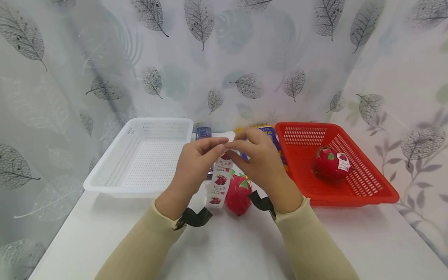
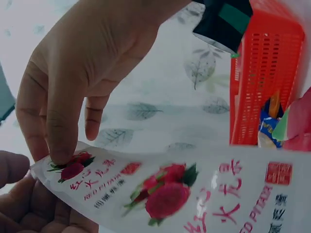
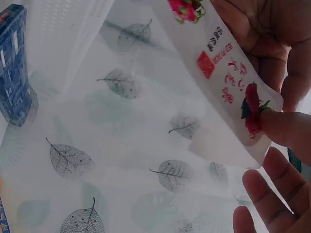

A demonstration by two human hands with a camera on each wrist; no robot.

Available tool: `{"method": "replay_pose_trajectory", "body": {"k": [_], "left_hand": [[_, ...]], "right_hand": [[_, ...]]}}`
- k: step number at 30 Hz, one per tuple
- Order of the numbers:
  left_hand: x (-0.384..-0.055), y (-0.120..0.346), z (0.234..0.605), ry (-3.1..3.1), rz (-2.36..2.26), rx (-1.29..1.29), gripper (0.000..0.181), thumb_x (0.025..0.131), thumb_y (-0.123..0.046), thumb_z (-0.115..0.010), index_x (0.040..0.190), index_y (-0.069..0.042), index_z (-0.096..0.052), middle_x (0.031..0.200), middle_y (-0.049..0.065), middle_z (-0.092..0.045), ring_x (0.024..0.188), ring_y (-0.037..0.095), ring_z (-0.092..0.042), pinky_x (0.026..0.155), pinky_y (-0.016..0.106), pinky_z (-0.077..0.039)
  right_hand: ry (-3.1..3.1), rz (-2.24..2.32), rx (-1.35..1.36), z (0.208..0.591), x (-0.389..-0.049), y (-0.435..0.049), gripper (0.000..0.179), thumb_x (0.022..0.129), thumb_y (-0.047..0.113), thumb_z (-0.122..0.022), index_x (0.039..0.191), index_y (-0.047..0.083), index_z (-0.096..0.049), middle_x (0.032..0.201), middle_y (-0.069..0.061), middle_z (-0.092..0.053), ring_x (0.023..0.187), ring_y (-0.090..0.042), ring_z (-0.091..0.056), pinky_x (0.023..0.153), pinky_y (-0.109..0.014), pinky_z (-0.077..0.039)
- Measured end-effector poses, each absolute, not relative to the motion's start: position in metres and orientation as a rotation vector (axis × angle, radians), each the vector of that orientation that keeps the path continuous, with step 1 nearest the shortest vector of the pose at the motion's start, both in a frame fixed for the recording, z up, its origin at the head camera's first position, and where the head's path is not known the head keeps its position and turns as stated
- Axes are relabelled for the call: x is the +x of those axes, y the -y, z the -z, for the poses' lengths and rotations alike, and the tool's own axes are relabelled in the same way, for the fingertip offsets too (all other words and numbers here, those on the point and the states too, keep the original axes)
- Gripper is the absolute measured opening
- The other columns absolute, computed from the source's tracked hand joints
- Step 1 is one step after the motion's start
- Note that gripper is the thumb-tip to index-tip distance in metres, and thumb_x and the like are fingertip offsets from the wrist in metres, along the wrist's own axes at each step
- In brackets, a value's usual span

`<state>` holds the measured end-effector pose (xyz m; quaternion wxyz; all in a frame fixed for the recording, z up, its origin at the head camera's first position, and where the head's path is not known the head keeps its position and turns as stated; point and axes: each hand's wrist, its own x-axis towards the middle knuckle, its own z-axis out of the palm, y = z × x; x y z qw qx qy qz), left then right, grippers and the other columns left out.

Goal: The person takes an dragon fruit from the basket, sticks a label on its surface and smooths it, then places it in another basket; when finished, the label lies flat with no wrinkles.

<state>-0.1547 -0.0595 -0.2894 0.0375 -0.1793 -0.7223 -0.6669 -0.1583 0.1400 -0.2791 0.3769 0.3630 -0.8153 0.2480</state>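
A white strip of printed stickers [image 1: 219, 182], with red dragon fruit pictures and lettering, hangs between the two hands. At its top end my left hand [image 1: 190, 169] pinches the strip, fingertips close to those of the other hand. My right hand [image 1: 260, 165] pinches the same end from the other side; in the left wrist view a digit of this hand [image 2: 92, 58] presses on the last sticker picture. Behind the strip's lower part, a red dragon fruit [image 1: 239, 198] with green scale tips lies on the table. How far the end sticker is peeled, I cannot tell.
On the left stands a white plastic basket [image 1: 91, 186]. A red basket [image 1: 379, 194] on the right holds another dragon fruit [image 1: 327, 165] bearing a white label. Behind the hands are a dark blue package [image 1: 203, 132] and a yellow-and-blue package [image 1: 267, 130]. A leaf-patterned curtain [image 1: 224, 58] closes the back.
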Motion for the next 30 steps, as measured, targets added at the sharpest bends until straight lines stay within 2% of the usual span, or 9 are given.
{"method": "replay_pose_trajectory", "body": {"k": [2, 6, 12, 17, 21, 27, 30], "left_hand": [[-0.155, 0.060, 0.288, 2.192, 2.090, -0.515, 0.027, 0.105, -0.026, -0.068, 0.125, -0.011, -0.079, 0.121, 0.006, -0.078, 0.111, 0.020, -0.072, 0.093, 0.030, -0.063], [-0.158, 0.059, 0.287, 2.093, 2.223, -0.459, 0.024, 0.103, -0.017, -0.068, 0.121, -0.004, -0.078, 0.115, 0.010, -0.077, 0.100, 0.020, -0.073, 0.089, 0.030, -0.064], [-0.160, 0.057, 0.287, 2.040, 2.298, -0.419, 0.024, 0.103, -0.011, -0.067, 0.123, 0.001, -0.075, 0.113, 0.013, -0.074, 0.093, 0.018, -0.075, 0.086, 0.031, -0.065], [-0.162, 0.059, 0.287, 2.097, 2.140, -0.404, 0.022, 0.105, -0.014, -0.065, 0.120, -0.003, -0.077, 0.113, 0.015, -0.074, 0.091, 0.019, -0.073, 0.083, 0.027, -0.065], [-0.163, 0.061, 0.287, 2.184, 1.961, -0.418, 0.024, 0.106, -0.016, -0.061, 0.120, -0.008, -0.079, 0.106, 0.013, -0.074, 0.086, 0.020, -0.070, 0.079, 0.025, -0.063], [-0.163, 0.068, 0.285, 2.353, 1.736, -0.407, 0.037, 0.101, -0.024, -0.070, 0.137, -0.013, -0.073, 0.115, 0.008, -0.074, 0.089, 0.022, -0.070, 0.077, 0.032, -0.063], [-0.165, 0.072, 0.283, 2.376, 1.607, -0.339, 0.046, 0.097, -0.022, -0.072, 0.143, -0.015, -0.068, 0.115, 0.007, -0.071, 0.087, 0.021, -0.067, 0.070, 0.030, -0.059]], "right_hand": [[2.058, -0.605, 0.952, 0.280, -0.160, -0.140, 0.026, 0.085, 0.013, -0.090, 0.110, 0.013, -0.084, 0.103, -0.012, -0.070, 0.099, -0.028, -0.066, 0.085, -0.041, -0.060], [2.002, -0.574, 0.992, 0.283, -0.161, -0.140, 0.023, 0.086, 0.013, -0.090, 0.108, 0.014, -0.084, 0.105, -0.013, -0.071, 0.100, -0.029, -0.067, 0.087, -0.043, -0.061], [1.982, -0.567, 1.008, 0.285, -0.160, -0.140, 0.022, 0.083, 0.012, -0.091, 0.105, 0.013, -0.085, 0.106, -0.013, -0.072, 0.103, -0.029, -0.067, 0.087, -0.044, -0.062], [2.016, -0.587, 1.042, 0.283, -0.160, -0.138, 0.013, 0.088, 0.012, -0.087, 0.098, 0.012, -0.080, 0.107, -0.010, -0.073, 0.105, -0.027, -0.068, 0.092, -0.043, -0.060], [2.050, -0.613, 1.076, 0.281, -0.160, -0.138, 0.013, 0.090, 0.011, -0.085, 0.100, 0.011, -0.078, 0.105, -0.007, -0.075, 0.107, -0.024, -0.069, 0.094, -0.041, -0.059], [2.113, -0.632, 1.081, 0.277, -0.159, -0.140, 0.018, 0.090, 0.008, -0.085, 0.106, 0.008, -0.078, 0.102, -0.005, -0.078, 0.100, -0.021, -0.072, 0.089, -0.038, -0.062], [2.128, -0.660, 1.079, 0.275, -0.157, -0.141, 0.018, 0.090, 0.005, -0.084, 0.106, 0.008, -0.078, 0.102, -0.006, -0.078, 0.099, -0.021, -0.072, 0.087, -0.037, -0.063]]}}
